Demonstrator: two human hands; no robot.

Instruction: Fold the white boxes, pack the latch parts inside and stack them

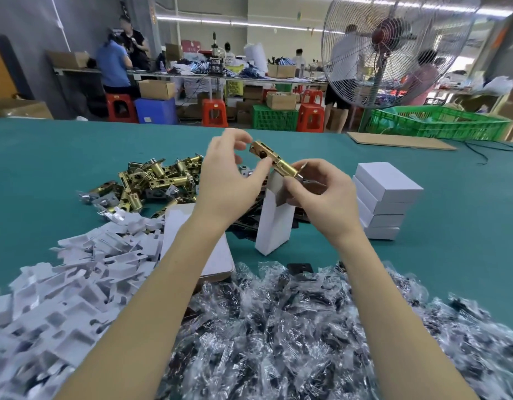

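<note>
Two bare forearms reach up over a glittering heap of clear plastic packets [292, 327] at the near edge of the teal table [47, 168]. To the left, a drift of white cardboard inserts [76, 278]. Middle ground: an open white box [274, 223] stands upright. Right above it, the left hand [229, 180] pinches the plate end of a brass latch [274, 161], while the right hand [318, 192] grips its barrel end, fingers curled. Right of that, four closed white boxes [385, 202] sit stacked. Farther left, a pile of brass latches [151, 180].
</note>
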